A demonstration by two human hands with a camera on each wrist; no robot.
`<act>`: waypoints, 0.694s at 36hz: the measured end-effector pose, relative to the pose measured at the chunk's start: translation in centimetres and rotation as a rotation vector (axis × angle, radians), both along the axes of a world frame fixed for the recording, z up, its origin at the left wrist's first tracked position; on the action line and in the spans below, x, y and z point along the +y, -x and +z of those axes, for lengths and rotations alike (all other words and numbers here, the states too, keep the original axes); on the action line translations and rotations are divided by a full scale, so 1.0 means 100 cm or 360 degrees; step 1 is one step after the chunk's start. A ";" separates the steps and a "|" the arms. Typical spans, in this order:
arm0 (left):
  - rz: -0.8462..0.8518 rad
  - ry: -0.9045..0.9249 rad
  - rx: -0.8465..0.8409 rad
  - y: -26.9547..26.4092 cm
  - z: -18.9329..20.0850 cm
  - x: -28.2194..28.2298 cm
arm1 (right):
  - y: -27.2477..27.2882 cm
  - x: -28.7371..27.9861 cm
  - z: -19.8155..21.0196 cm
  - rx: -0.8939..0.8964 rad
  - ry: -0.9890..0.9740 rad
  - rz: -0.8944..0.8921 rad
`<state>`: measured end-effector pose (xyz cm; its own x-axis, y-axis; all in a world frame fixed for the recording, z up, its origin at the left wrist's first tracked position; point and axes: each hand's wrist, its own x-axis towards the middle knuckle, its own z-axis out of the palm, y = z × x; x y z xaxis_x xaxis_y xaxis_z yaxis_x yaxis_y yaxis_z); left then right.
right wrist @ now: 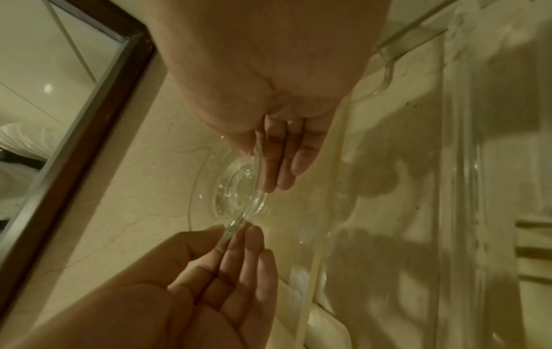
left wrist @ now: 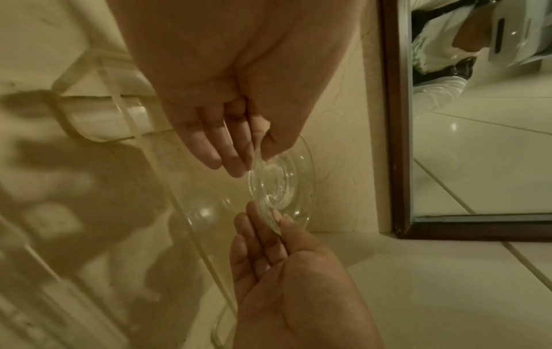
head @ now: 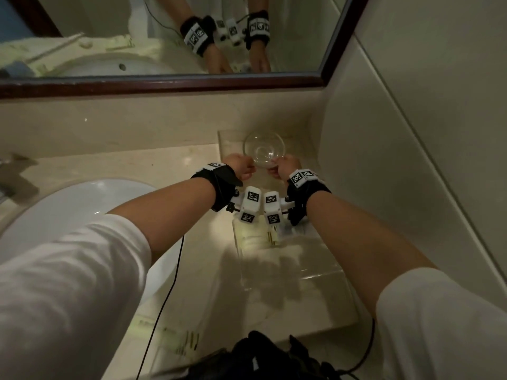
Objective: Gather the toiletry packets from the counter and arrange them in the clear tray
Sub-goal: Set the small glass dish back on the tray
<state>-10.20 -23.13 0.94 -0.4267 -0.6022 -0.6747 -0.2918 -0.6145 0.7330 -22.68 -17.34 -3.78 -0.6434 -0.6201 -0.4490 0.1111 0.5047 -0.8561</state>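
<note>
Both hands hold a small clear glass dish (head: 264,149) over the far end of the clear tray (head: 323,272), close to the counter's back right corner. My left hand (head: 248,168) pinches the dish's left rim between thumb and fingers (left wrist: 215,146). My right hand (head: 277,167) pinches the opposite rim, thumb above and fingers (right wrist: 286,160) below. The dish (left wrist: 280,184) is tilted toward me. White-and-green toiletry packets (head: 260,237) lie inside the tray under my wrists. More packets (head: 170,338) lie on the counter at the near left.
A white sink basin (head: 68,209) fills the left, with a faucet (head: 13,174) at the far left. A framed mirror (head: 164,37) runs along the back and a tiled wall (head: 411,133) closes the right. A black bag (head: 269,357) sits at the near edge.
</note>
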 end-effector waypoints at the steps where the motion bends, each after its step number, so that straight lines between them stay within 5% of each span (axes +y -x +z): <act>1: -0.0042 -0.0001 -0.0006 0.000 -0.001 0.000 | 0.001 0.000 0.000 -0.0004 -0.0004 0.0004; 10: -0.0362 0.0255 -0.0219 0.004 -0.004 -0.007 | 0.001 -0.002 -0.007 -0.0058 0.0088 -0.0130; 14: -0.0176 0.0082 -0.0139 0.005 -0.011 -0.013 | 0.002 -0.003 -0.006 -0.0159 0.0104 -0.0161; 25: -0.0455 0.0008 -0.0057 0.004 -0.025 -0.023 | 0.003 0.004 -0.006 -0.0214 0.0175 -0.0173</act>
<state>-10.59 -25.47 -1.53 -0.5557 -0.4644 -0.6896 -0.4784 -0.4998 0.7220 -22.96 -16.93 -4.38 -0.6481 -0.6003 -0.4687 0.2767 0.3879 -0.8792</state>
